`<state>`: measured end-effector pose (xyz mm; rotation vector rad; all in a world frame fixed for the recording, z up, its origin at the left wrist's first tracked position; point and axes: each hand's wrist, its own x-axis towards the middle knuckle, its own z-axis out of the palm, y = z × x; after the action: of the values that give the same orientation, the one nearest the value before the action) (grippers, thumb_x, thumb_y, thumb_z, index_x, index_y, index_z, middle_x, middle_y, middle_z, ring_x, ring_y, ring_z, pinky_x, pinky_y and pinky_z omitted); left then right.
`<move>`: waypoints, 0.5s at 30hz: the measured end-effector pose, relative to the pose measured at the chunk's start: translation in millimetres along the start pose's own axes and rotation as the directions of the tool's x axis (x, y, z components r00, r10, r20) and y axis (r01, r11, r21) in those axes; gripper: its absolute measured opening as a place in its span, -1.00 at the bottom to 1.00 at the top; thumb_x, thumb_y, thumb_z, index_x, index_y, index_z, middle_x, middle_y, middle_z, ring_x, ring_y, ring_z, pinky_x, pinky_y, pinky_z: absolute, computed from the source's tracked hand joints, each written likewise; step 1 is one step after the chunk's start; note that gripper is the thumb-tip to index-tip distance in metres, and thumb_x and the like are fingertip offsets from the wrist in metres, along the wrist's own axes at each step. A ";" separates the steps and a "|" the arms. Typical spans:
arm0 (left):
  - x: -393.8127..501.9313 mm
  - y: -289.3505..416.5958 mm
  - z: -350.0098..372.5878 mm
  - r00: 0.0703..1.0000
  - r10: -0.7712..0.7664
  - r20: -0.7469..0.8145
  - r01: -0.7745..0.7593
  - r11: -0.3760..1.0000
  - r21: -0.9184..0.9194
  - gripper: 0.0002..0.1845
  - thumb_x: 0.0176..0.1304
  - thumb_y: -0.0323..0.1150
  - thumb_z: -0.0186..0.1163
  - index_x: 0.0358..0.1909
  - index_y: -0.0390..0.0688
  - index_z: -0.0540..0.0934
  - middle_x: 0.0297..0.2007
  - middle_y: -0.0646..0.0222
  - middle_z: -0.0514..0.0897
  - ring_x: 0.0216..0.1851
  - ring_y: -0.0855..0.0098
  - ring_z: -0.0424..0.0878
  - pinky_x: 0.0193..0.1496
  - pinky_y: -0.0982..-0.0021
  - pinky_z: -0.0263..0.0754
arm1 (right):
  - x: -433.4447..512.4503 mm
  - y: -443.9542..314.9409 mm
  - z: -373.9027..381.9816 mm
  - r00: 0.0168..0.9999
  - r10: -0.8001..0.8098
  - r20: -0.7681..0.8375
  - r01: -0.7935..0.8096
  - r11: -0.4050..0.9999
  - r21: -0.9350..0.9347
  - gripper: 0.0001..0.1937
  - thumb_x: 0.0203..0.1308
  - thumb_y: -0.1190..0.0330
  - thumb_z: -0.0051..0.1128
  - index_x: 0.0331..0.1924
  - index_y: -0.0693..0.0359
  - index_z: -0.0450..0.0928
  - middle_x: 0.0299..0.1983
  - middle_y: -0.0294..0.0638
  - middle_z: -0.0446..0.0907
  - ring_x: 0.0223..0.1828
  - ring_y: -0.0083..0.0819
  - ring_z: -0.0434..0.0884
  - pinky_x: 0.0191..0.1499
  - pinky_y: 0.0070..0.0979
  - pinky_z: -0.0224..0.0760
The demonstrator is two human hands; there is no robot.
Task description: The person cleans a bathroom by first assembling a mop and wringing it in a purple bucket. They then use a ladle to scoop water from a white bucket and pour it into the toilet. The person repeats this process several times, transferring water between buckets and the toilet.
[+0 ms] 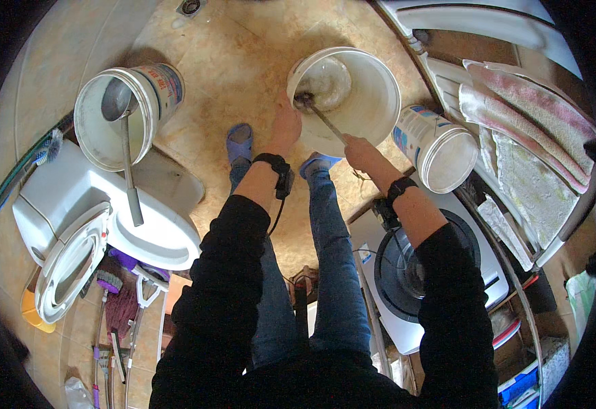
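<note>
My right hand grips the stick handle of a brush, whose dark head rests inside a large white plastic bucket near its left wall. The bucket's inside looks wet and whitish. My left hand is at the bucket's left side, against or just beside its rim; its fingers are too blurred to make out the grip. Both wrists wear black straps with small devices.
At left, a white bucket holds a metal ladle beside a white toilet. A smaller bucket and a washing machine stand at right. Towels hang on a rack; mops and brushes are lower left.
</note>
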<state>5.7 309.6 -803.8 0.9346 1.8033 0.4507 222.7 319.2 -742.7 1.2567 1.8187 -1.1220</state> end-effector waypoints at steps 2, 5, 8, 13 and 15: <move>9.3 -7.0 -16.5 0.995 -0.028 0.095 0.027 1.000 0.012 -0.37 0.26 -0.51 0.05 0.35 -0.32 0.11 0.09 -0.34 0.40 0.09 -0.29 0.42 0.13 -0.10 0.36 | 1.2 -4.9 -4.0 0.992 -0.066 -0.109 0.063 0.997 -0.036 -0.57 0.18 0.45 -0.06 0.15 0.41 0.36 -0.31 0.23 0.63 -0.27 0.11 0.66 -0.17 -0.06 0.54; 17.3 -10.1 -48.3 0.994 0.113 -0.003 -0.111 0.984 0.141 -0.40 0.31 -0.42 0.05 0.36 -0.28 0.13 0.08 -0.32 0.41 0.13 -0.24 0.39 0.15 -0.05 0.35 | -7.9 -4.8 -10.9 0.982 0.008 -0.187 -0.011 1.000 -0.014 -0.53 0.22 0.44 -0.10 0.23 0.37 0.30 -0.36 0.22 0.63 -0.28 0.13 0.66 -0.19 -0.02 0.53; 2.1 2.9 -73.6 0.942 0.173 -0.289 -0.131 0.979 0.159 -0.43 0.35 -0.33 0.04 0.36 -0.24 0.19 0.17 -0.21 0.39 0.21 -0.18 0.33 0.25 -0.01 0.27 | -8.0 -8.9 -14.1 0.953 0.132 -0.273 -0.125 0.991 0.044 -0.45 0.22 0.45 -0.09 0.32 0.34 0.21 -0.36 0.22 0.63 -0.28 0.11 0.66 -0.21 -0.04 0.55; -66.5 10.7 -53.4 0.893 0.432 0.126 -0.426 0.720 0.548 -0.40 0.36 -0.11 0.07 0.36 -0.14 0.28 0.39 0.10 0.21 0.43 0.10 0.12 0.44 0.00 0.01 | 18.4 -28.6 -3.6 0.953 0.142 -0.267 -0.155 0.988 -0.028 -0.41 0.25 0.44 -0.11 0.39 0.33 0.12 -0.31 0.19 0.64 -0.26 0.04 0.69 -0.24 -0.10 0.59; -77.4 -0.5 -33.9 0.876 0.429 0.221 -0.454 0.580 0.676 -0.36 0.33 -0.04 0.11 0.37 -0.11 0.30 0.43 0.18 0.16 0.47 0.17 0.06 0.48 -0.01 -0.05 | 14.8 -28.6 8.4 0.971 0.049 -0.235 -0.081 0.989 -0.126 -0.44 0.28 0.45 -0.15 0.39 0.33 0.14 -0.32 0.14 0.65 -0.27 0.00 0.69 -0.25 -0.15 0.60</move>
<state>-10.6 253.6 -742.6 1.9652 1.7054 -0.0062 191.1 312.4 -750.9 1.4029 1.9712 -0.8291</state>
